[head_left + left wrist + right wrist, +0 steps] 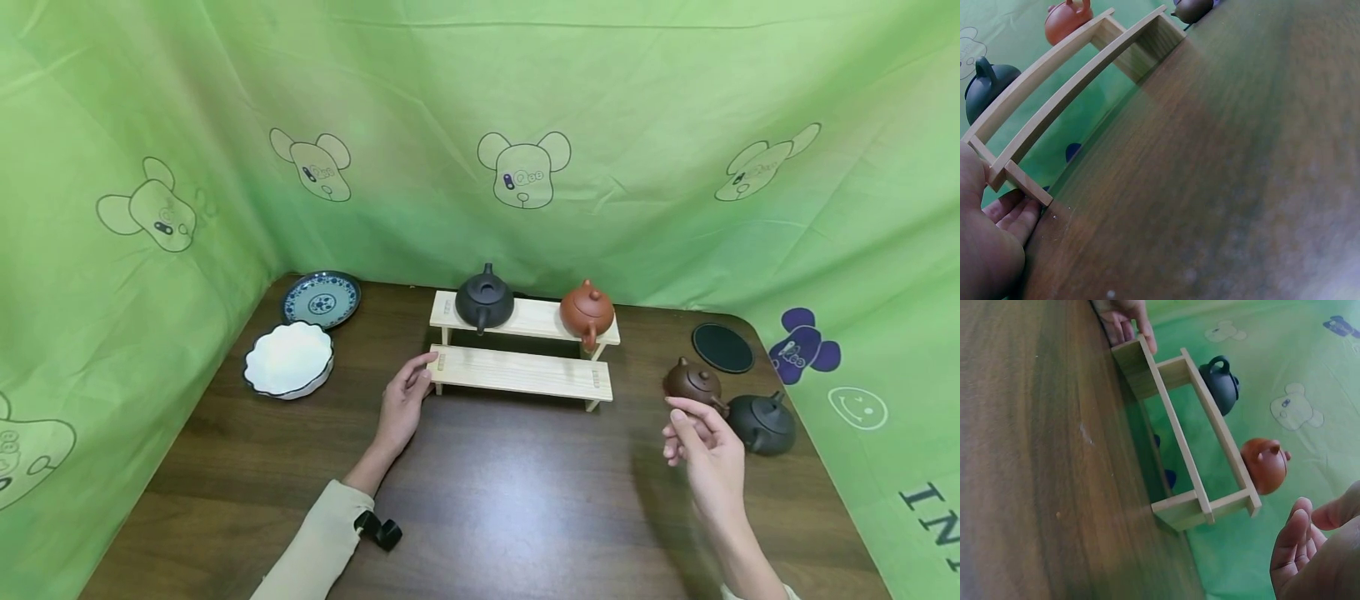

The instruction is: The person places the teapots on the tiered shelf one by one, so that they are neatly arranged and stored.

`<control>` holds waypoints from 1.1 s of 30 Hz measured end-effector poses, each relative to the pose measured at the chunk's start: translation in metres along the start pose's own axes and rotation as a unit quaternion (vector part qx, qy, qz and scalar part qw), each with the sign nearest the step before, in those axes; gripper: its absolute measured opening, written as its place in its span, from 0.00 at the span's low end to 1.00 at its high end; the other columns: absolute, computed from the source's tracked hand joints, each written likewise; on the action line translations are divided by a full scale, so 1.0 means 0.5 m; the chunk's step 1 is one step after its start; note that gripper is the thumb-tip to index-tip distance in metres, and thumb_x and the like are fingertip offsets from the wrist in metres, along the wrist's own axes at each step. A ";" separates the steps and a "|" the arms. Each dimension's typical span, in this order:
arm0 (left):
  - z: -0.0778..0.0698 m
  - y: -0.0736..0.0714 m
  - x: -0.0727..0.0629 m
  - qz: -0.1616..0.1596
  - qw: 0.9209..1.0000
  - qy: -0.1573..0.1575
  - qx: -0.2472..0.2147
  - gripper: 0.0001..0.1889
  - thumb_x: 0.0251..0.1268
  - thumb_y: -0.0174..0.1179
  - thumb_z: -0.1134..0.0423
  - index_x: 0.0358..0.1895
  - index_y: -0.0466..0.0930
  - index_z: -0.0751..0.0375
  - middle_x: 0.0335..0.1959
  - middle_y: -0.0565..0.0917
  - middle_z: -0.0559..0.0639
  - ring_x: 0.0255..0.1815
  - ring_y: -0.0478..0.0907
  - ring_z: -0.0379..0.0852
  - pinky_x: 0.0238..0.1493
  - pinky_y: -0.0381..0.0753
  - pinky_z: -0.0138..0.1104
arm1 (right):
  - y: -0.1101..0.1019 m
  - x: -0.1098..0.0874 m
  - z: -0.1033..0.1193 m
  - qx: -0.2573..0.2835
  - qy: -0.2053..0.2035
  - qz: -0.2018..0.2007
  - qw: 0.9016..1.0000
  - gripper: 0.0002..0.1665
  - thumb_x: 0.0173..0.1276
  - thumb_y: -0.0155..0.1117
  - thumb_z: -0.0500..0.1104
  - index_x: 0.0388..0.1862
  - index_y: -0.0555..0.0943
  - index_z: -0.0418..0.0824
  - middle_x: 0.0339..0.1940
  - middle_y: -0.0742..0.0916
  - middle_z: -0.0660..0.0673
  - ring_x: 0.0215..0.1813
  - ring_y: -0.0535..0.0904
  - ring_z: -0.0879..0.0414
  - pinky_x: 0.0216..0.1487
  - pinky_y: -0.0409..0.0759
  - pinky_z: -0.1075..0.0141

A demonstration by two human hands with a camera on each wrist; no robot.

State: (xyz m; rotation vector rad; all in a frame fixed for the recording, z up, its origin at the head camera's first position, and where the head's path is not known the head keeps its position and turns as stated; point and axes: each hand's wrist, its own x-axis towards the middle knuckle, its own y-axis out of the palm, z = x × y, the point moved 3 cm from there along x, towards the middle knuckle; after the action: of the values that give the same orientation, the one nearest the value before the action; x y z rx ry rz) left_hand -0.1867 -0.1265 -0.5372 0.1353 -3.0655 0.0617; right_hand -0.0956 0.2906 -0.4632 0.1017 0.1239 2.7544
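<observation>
My left hand point(402, 404) grips the left end of the two-tier wooden stand point(517, 371), with thumb and index finger at the lower board and the other fingers beside its leg in the left wrist view. On the upper board sit a black teapot point(484, 302) at the left and a reddish-orange teapot point(587, 310) at the right. My right hand point(708, 450) hovers over the table's right side with loosely bent fingers, holding nothing. Just beyond it stand a dark brown teapot point(692, 381) and another black teapot point(763, 423), which it partly overlaps in the head view.
A dark oval coaster point(722, 347) lies at the back right. At the left are a blue patterned plate point(322, 298) and a white scalloped dish point(288, 360). Green printed cloth point(420, 100) hangs around the wooden table point(480, 500) at the back and sides.
</observation>
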 end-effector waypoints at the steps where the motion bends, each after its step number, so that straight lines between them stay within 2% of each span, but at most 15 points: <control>1: 0.000 0.000 0.000 0.001 1.000 0.000 -0.002 0.18 0.90 0.53 0.69 0.73 0.82 0.64 0.71 0.84 0.65 0.69 0.82 0.53 0.70 0.85 0.44 | -0.004 -0.001 -0.001 0.003 0.000 -0.002 1.000 0.09 0.84 0.62 0.30 0.55 0.88 0.32 0.25 0.86 0.47 0.20 0.78 0.59 0.20 0.79 0.73; 13: 0.000 -0.001 -0.001 0.002 1.000 0.001 -0.006 0.18 0.89 0.53 0.71 0.73 0.82 0.65 0.72 0.83 0.65 0.70 0.81 0.54 0.69 0.85 0.40 | -0.049 -0.006 -0.013 0.036 0.025 -0.040 0.998 0.09 0.84 0.64 0.32 0.53 0.90 0.37 0.24 0.87 0.47 0.20 0.80 0.60 0.20 0.79 0.73; 27: -0.003 0.003 0.001 0.004 1.000 0.002 -0.016 0.18 0.89 0.54 0.71 0.72 0.82 0.66 0.70 0.84 0.66 0.68 0.82 0.52 0.66 0.86 0.35 | -0.110 0.003 -0.017 0.063 0.047 -0.129 0.989 0.09 0.84 0.64 0.31 0.52 0.90 0.36 0.23 0.87 0.47 0.19 0.80 0.60 0.18 0.79 0.73; 33: 0.000 0.002 0.001 0.002 1.000 0.001 -0.010 0.18 0.89 0.53 0.71 0.73 0.82 0.66 0.71 0.83 0.66 0.68 0.82 0.51 0.66 0.86 0.35 | -0.136 0.011 -0.020 0.070 0.064 -0.161 0.982 0.09 0.83 0.64 0.30 0.47 0.90 0.38 0.22 0.87 0.47 0.18 0.79 0.60 0.17 0.79 0.72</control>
State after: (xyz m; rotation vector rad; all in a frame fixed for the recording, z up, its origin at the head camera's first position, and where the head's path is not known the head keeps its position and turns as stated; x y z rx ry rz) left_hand -0.1871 -0.1256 -0.5372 0.1268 -3.0633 0.0317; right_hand -0.0765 0.3548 -0.4798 -0.0549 0.3372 2.4246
